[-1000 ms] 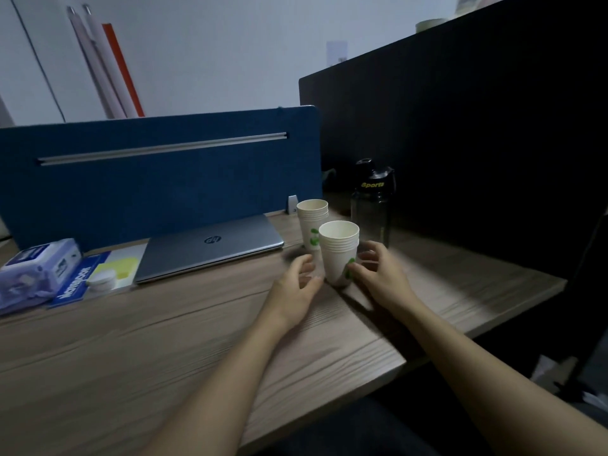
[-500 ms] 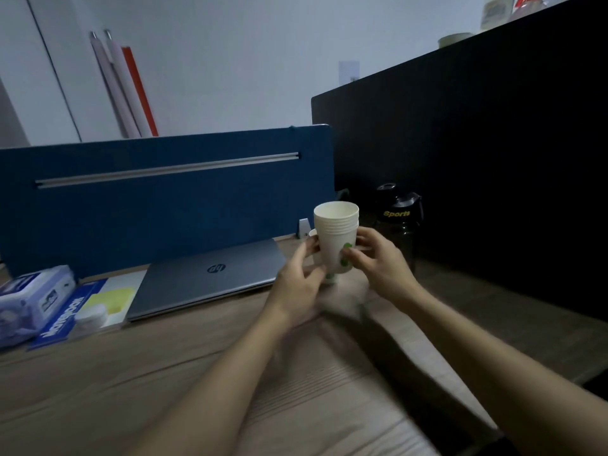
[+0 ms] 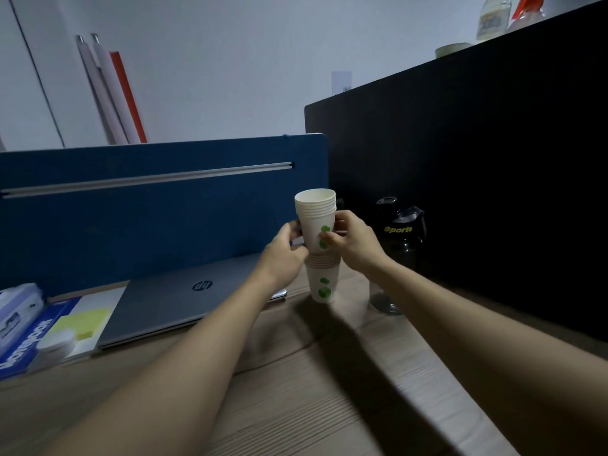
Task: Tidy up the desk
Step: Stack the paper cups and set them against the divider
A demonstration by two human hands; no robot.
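Both hands grip a stack of white paper cups with green dots (image 3: pixel 315 218). My left hand (image 3: pixel 284 255) presses its left side and my right hand (image 3: pixel 353 241) its right side. This held stack sits directly over a second stack of the same cups (image 3: pixel 323 280) that stands on the wooden desk (image 3: pixel 296 406). The held stack's bottom is at the lower stack's rim; whether it is nested inside I cannot tell.
A closed grey laptop (image 3: pixel 184 299) lies to the left of the cups. A black sports bottle (image 3: pixel 399 238) stands to the right against a black partition. At far left lie a wipes pack (image 3: pixel 16 311), a blue notebook (image 3: pixel 29 340), yellow sticky notes and a small white jar (image 3: pixel 56 340).
The near cup stack has been lifted off the desk by both hands and carried back over the other stack. The camera view tilted up.
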